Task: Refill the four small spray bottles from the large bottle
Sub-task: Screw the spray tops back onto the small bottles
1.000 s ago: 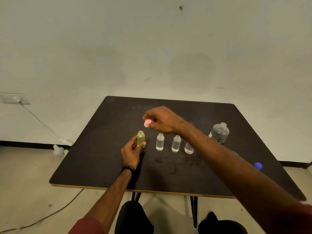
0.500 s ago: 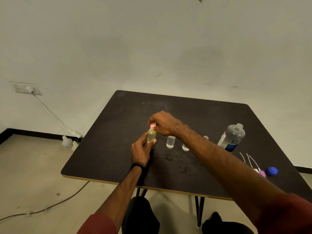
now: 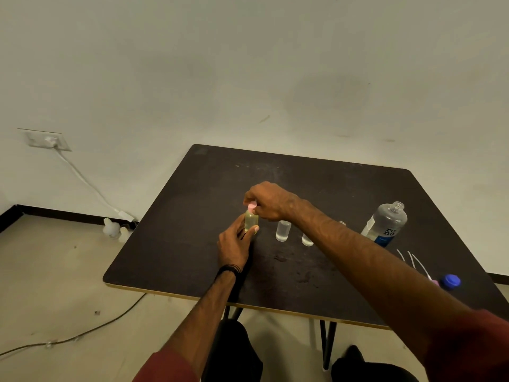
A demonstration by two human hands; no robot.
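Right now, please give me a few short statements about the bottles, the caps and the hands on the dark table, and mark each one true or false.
1. The left hand holds the small yellowish bottle. True.
2. The right hand pinches a pink cap on that bottle. True.
3. The large clear bottle wears its cap. False: its neck is open.
4. The blue cap lies at the table's left edge. False: near the right edge.
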